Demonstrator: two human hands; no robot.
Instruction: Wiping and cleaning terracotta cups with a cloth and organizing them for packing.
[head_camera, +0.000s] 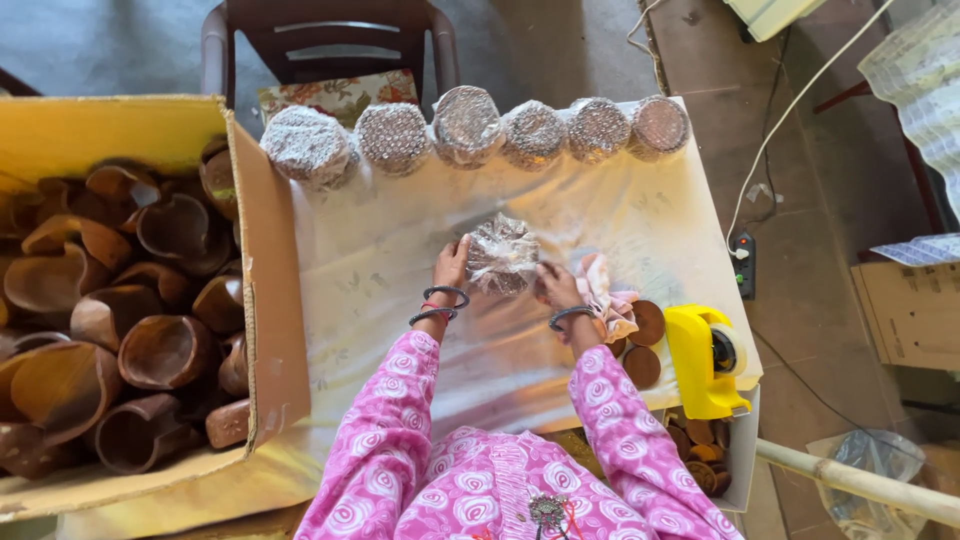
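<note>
Head view: both hands (450, 268) (556, 287) flank wrapped bundle (501, 255), apparently gripping.

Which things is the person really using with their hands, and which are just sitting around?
In use:
- left hand and right hand on the plastic-wrapped bundle
- clear plastic sheet beneath it

Lying about:
- six wrapped bundles in a row
- box of brown clay pots
- yellow tape dispenser
- cloth
- chair
- power strip

Bench (400, 250) under clear sheet: six wrapped bundles (467, 125) along far edge, yellow tape dispenser (703, 360) at right edge
</note>
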